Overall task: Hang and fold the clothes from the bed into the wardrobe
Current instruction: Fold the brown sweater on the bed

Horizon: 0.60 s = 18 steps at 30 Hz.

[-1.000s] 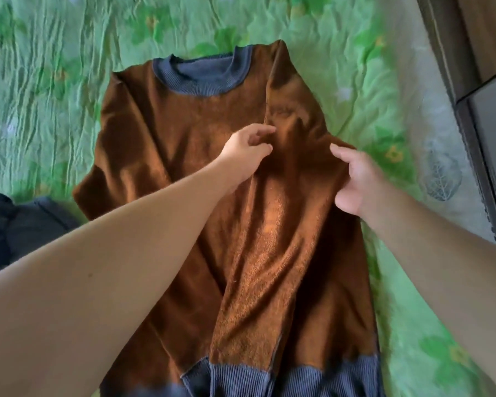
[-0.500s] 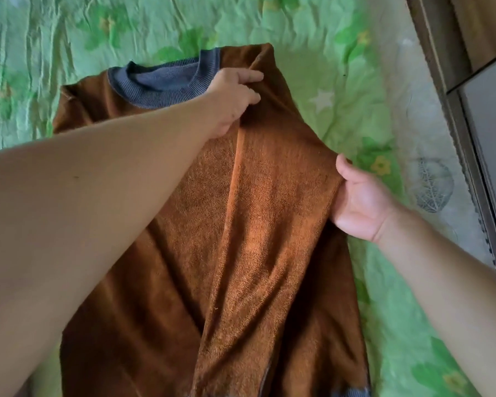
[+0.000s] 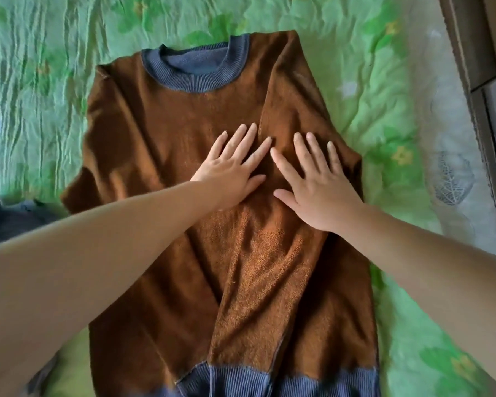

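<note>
Half a second ago the left hand (image 3: pixel 229 179) pinched the fold up by the collar and the right hand (image 3: pixel 320 193) gripped the sweater's right edge; now both lie flat, fingers straight and spread, palms pressing the chest of the brown sweater (image 3: pixel 184 133) and holding nothing.

Face up on the green bedspread (image 3: pixel 370 81), the sweater has its blue ribbed collar (image 3: pixel 195 81) toward the far side and its blue hem band (image 3: pixel 269 381) nearest the person. Its right sleeve (image 3: pixel 269 282) is folded in over the body and runs down toward the hem, with the right hand resting on top of it. The other sleeve is still spread out to the side.

Judging from this, the risk lies in the smoothing itself: pushing the plush cloth across the crinkled bedspread could drag the folded sleeve askew or bunch the layer beneath, leaving a lopsided fold.

A dark garment (image 3: pixel 3 216) lies at the left edge, and what may be the wardrobe's frame (image 3: pixel 487 67) stands at the right, though too little shows to be sure.
</note>
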Motion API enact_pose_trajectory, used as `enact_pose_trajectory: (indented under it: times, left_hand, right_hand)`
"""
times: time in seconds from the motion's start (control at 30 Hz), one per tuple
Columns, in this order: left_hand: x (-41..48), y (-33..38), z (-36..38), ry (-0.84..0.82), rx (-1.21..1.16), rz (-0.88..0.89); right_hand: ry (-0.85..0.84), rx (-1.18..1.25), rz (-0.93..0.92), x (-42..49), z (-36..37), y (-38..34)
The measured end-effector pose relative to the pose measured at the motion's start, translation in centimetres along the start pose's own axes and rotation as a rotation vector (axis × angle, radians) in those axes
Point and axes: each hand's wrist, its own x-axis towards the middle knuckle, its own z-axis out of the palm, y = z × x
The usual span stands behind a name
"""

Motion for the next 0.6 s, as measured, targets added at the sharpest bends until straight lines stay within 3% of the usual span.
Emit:
enact_pose_trajectory:
  times: [0.17, 0.3, 0.43, 0.53, 0.6]
  left_hand:
    - [-6.6, 1.0, 1.9, -0.009, -0.074, -0.013]
    - [-15.9, 2.3, 4.6, 0.088, -0.049, -0.13]
    - [-25.6, 3.3, 9.0, -0.02, -0.036, -0.202]
    - [-27.5, 4.5, 9.8, -0.042, -0.075, -0.278]
    - [-27.7, 5.9, 9.7, -0.018, -0.111, -0.277]
  right_hand:
    - [-0.014, -0.005, -0.011, -2.9, 0.7, -2.3]
    - [-0.046, -0.016, -0.242, -8.7, 2.0, -6.2]
    - [-0.194, -0.088, -0.185, -11.8, 2.8, -6.7]
    - [-0.185, -0.057, -0.138, -11.5, 1.8, -8.5]
    - [-0.143, -0.001, -0.206, -12.5, 1.5, -10.9]
